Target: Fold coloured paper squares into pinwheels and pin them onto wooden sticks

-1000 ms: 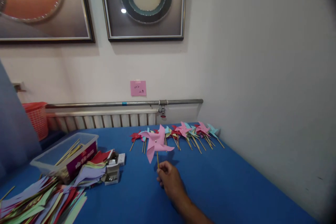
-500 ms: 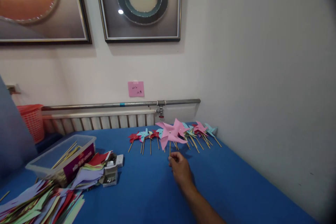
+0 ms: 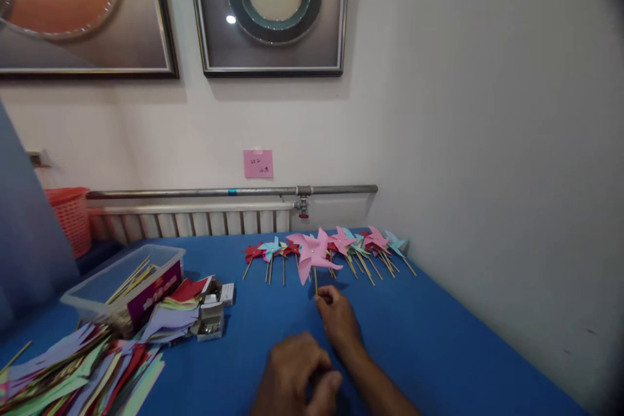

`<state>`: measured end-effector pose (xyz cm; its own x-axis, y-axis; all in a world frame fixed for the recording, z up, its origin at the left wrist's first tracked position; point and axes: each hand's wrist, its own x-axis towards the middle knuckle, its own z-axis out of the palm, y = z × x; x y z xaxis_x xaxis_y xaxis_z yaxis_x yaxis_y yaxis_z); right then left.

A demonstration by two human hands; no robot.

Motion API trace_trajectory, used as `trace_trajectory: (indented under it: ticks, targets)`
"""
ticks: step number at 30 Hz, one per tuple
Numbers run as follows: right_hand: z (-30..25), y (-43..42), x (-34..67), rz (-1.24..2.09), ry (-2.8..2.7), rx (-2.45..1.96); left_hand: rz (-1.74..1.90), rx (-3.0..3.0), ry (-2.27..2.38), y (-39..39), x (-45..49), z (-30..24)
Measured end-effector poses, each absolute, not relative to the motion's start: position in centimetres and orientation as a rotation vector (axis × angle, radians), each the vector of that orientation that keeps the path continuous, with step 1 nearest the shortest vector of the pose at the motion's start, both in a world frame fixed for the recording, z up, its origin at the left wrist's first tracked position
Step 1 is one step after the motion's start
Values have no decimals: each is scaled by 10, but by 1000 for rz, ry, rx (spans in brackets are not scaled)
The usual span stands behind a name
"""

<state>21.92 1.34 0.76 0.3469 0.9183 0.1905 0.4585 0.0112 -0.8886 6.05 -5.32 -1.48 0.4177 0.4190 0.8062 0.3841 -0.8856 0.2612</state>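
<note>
My right hand [image 3: 337, 319] pinches the thin wooden stick of a pink paper pinwheel [image 3: 313, 252] and holds it just in front of a row of finished pinwheels [image 3: 341, 248] lying on the blue table [image 3: 419, 338]. My left hand [image 3: 296, 374] has come in at the bottom of the view, fingers curled closed; I cannot make out anything in it.
A clear plastic box of sticks [image 3: 127, 285] stands at left, with a heap of cut coloured paper [image 3: 82, 367] and small boxes [image 3: 212, 312] beside it. A radiator and pipe [image 3: 229, 194] run along the back wall. A red basket [image 3: 71, 214] sits far left.
My right hand carried the pink pinwheel away from me and rightward to the row, lowering it. My left hand has entered at the bottom.
</note>
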Motion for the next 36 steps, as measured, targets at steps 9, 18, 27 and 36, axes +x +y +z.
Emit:
trace_trajectory:
  ticks: [9, 18, 27, 36]
  targets:
    - [27, 69, 205, 203, -1453, -1856, 765, 2754, 968, -34, 69, -62]
    - [31, 110, 172, 128, -1559, -2012, 558, 2749, 1038, -24, 65, -50]
    - [23, 114, 169, 134, -1619, -2094, 394, 2743, 1007, -23, 65, -38]
    - [17, 95, 172, 81, -1660, -2002, 526, 2743, 1019, -26, 64, -40]
